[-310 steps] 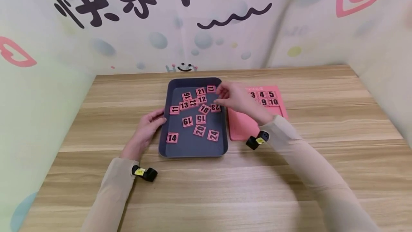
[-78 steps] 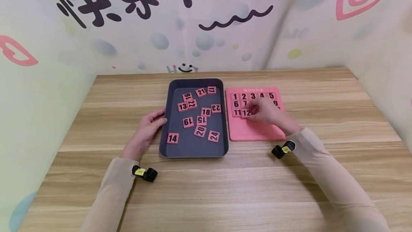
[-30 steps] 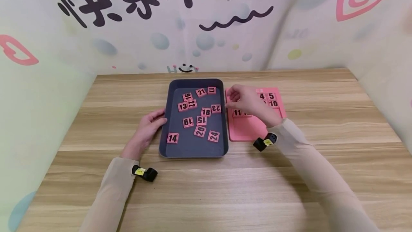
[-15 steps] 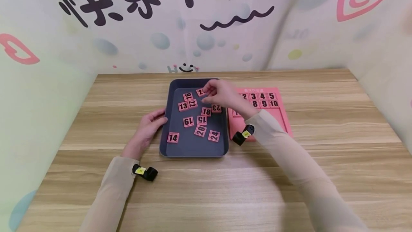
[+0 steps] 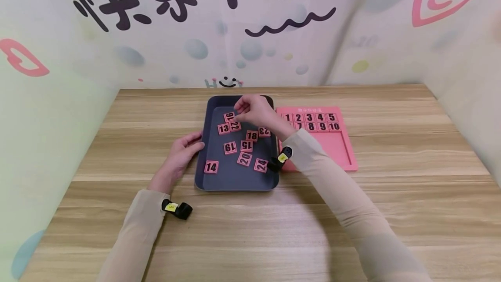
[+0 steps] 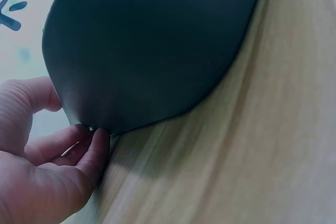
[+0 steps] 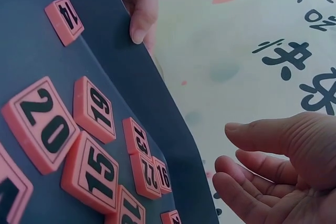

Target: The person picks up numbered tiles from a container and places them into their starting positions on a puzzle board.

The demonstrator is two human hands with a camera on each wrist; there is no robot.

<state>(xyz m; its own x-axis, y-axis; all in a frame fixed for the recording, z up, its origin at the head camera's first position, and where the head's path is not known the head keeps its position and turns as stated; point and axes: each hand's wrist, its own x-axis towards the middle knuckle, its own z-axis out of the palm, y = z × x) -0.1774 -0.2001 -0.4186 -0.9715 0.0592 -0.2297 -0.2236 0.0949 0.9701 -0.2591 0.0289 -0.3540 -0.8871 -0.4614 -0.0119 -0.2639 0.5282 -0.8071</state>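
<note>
My left hand [image 5: 180, 156] holds the left rim of a dark blue-grey tray [image 5: 235, 181], its thumb [image 7: 140, 27] over the edge in the right wrist view. Above the tray's far half hovers my right hand [image 5: 256, 111], thumb and fingers apart with nothing between them. Pink number tiles lie scattered below: 16 [image 5: 228, 117], 13 [image 5: 224, 129], 22 [image 5: 235, 125] and several others. Tiles 21 and 17 are hidden behind this hand in the head view. A pink board [image 5: 328, 142] to the right bears rows of tiles; my right forearm covers part of it.
Board and tray stand side by side on a wood-grain table [image 5: 235, 229]. A printed white cloth [image 5: 164, 51] rises behind it. Black cameras [image 5: 180, 210] are strapped to both wrists.
Tiles 11 and 12 have gone from the tray to the board's third row. Since then my right hand has moved left from the board to over the tray. The left hand stays put.
</note>
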